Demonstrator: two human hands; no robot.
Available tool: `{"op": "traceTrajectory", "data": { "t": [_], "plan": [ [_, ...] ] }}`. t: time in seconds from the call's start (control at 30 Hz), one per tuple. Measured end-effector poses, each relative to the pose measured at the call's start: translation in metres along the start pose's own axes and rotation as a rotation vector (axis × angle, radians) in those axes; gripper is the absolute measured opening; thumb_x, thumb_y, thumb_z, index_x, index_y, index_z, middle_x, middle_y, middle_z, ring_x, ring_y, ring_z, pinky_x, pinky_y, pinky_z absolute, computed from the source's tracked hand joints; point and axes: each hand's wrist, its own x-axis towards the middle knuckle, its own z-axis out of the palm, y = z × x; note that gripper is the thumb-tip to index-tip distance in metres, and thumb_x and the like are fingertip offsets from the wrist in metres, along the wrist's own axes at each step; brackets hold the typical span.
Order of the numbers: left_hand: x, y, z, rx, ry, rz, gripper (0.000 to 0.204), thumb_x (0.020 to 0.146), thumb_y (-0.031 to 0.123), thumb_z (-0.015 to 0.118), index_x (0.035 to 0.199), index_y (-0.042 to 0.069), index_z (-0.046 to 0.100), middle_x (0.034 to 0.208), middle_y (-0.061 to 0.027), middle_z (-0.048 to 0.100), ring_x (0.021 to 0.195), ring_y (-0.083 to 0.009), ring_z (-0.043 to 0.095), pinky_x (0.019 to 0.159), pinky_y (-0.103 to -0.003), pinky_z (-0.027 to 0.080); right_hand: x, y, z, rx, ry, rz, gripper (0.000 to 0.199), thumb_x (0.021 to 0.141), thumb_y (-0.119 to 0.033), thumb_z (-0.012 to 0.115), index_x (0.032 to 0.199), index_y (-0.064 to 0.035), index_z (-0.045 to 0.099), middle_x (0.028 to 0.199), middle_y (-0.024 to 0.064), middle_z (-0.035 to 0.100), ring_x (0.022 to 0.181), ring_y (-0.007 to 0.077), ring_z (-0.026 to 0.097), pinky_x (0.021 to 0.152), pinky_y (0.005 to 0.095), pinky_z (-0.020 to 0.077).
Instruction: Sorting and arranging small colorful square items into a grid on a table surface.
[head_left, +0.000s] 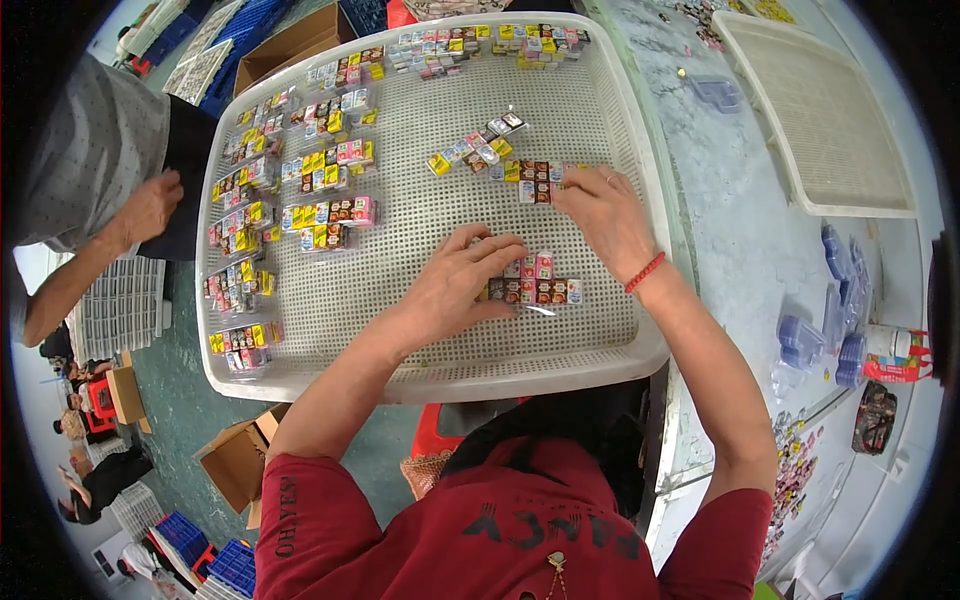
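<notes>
I see both forearms reaching up into the white perforated tray [600,150]. The left hand [455,285] lies palm down near the tray's near edge, fingers curled and pressed onto a short row of small coloured packets [535,290]; it covers the row's left end, so I cannot tell whether it pinches any packet or only steadies them. The right hand [605,215], with a red cord bracelet [645,272] at the wrist, sits just beyond that row, towards the tray's middle, fingertips narrowed on the right end of a second packet row [530,172]. Whether a packet is actually held there is hidden by the fingers.

The packets are tiny boxes in yellow, pink, white and brown, laid side by side in tidy strips. More strips [290,170] line the tray's left side and far edge. Left of the tray, another person's hand [150,205] hangs at their side. Right of the tray lies a second empty-looking tray [820,110], partly cut off.
</notes>
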Motion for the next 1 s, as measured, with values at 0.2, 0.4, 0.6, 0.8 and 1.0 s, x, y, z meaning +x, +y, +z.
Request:
{"op": "traceTrajectory", "data": {
  "t": [0.2, 0.4, 0.6, 0.8, 1.0],
  "plan": [
    [-0.002, 0.000, -0.003, 0.027, 0.008, -0.015, 0.065, 0.065, 0.021, 0.078, 0.123, 0.006, 0.053, 0.129, -0.0074, 0.053, 0.117, -0.0361, 0.044, 0.101, -0.044, 0.038, -0.002, -0.003, -0.006, 0.028, -0.074, -0.002, 0.021, 0.081, -0.006, 0.060, 0.101, -0.0035, 0.065, 0.104, 0.0078, 0.062, 0.103, 0.0255, 0.055, 0.091, 0.0360, 0.0420],
    [-0.002, 0.000, 0.001, 0.000, 0.022, 0.010, 0.068, 0.062, 0.020, 0.080, 0.123, 0.006, 0.054, 0.129, -0.0068, 0.053, 0.118, -0.0342, 0.043, 0.100, -0.043, 0.039, 0.011, -0.008, -0.010, -0.005, 0.092, 0.191, 0.021, 0.080, -0.009, 0.063, 0.100, -0.0040, 0.065, 0.097, 0.0083, 0.064, 0.100, 0.0274, 0.054, 0.088, 0.0378, 0.0422],
    [-0.003, -0.001, 0.003, 0.028, 0.030, 0.028, 0.068, 0.061, 0.021, 0.080, 0.123, 0.007, 0.054, 0.130, -0.0055, 0.052, 0.118, -0.0327, 0.042, 0.099, -0.044, 0.040, 0.058, 0.001, 0.012, -0.026, -0.023, 0.158, 0.023, 0.079, -0.013, 0.065, 0.102, -0.0093, 0.065, 0.104, 0.0048, 0.063, 0.104, 0.0272, 0.052, 0.091, 0.0387, 0.0414],
    [-0.003, 0.001, 0.001, 0.055, -0.003, 0.011, 0.067, 0.065, 0.021, 0.078, 0.125, 0.008, 0.051, 0.132, -0.0057, 0.049, 0.119, -0.0338, 0.042, 0.100, -0.043, 0.039, 0.090, 0.003, 0.026, -0.015, -0.247, 0.008, 0.036, 0.081, -0.024, 0.065, 0.117, -0.0203, 0.061, 0.126, 0.0025, 0.055, 0.124, 0.0285, 0.041, 0.105, 0.0435, 0.0287],
    [-0.004, 0.002, 0.003, 0.037, -0.010, -0.012, 0.066, 0.064, 0.021, 0.078, 0.124, 0.008, 0.052, 0.132, -0.0057, 0.049, 0.119, -0.0330, 0.042, 0.099, -0.043, 0.039, 0.110, 0.027, 0.039, 0.067, -0.428, -0.075, 0.042, 0.081, -0.034, 0.064, 0.122, -0.0262, 0.058, 0.131, -0.0035, 0.051, 0.128, 0.0268, 0.038, 0.107, 0.0507, 0.0259]
  ]
}}
